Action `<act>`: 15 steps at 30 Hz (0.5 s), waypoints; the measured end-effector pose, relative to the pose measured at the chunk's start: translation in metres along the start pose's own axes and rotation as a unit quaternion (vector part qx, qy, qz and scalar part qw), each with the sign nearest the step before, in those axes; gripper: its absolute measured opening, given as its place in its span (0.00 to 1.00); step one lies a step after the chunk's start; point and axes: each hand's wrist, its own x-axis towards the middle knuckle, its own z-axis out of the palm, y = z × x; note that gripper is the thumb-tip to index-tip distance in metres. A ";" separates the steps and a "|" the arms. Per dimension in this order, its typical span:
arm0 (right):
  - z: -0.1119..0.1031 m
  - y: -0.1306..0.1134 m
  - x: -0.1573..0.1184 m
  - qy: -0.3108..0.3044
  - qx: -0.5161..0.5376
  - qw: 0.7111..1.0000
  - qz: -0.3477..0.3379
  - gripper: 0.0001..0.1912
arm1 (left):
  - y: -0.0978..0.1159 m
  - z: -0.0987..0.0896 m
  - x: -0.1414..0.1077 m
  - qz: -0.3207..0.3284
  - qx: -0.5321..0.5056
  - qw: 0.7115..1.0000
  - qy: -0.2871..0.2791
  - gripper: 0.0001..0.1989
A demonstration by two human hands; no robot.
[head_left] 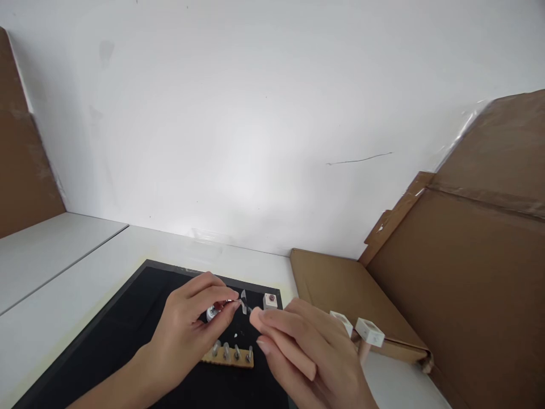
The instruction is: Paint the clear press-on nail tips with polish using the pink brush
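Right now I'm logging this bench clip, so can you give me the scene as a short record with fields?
surface: black mat on white table
left hand: pinches a small metal part
right hand: fingertips at a small clear piece; white square blocks on its fingers
below hands: wooden strip with pegs
on mat: small white block
right side: cardboard box

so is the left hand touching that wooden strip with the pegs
Apart. The head view shows the left hand raised, pinching a small metal part, with black mat visible between it and the wooden strip.
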 end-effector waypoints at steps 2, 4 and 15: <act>0.000 0.000 0.001 -0.006 0.026 1.000 0.008 0.08 | 0.000 0.000 0.000 0.001 -0.001 1.000 0.000 0.07; -0.001 0.000 0.001 0.005 0.040 0.999 0.016 0.08 | 0.000 0.000 0.000 0.000 0.000 1.000 -0.001 0.07; 0.002 0.002 0.004 0.023 0.029 0.999 0.003 0.09 | 0.000 0.000 0.000 0.007 0.000 1.000 -0.002 0.08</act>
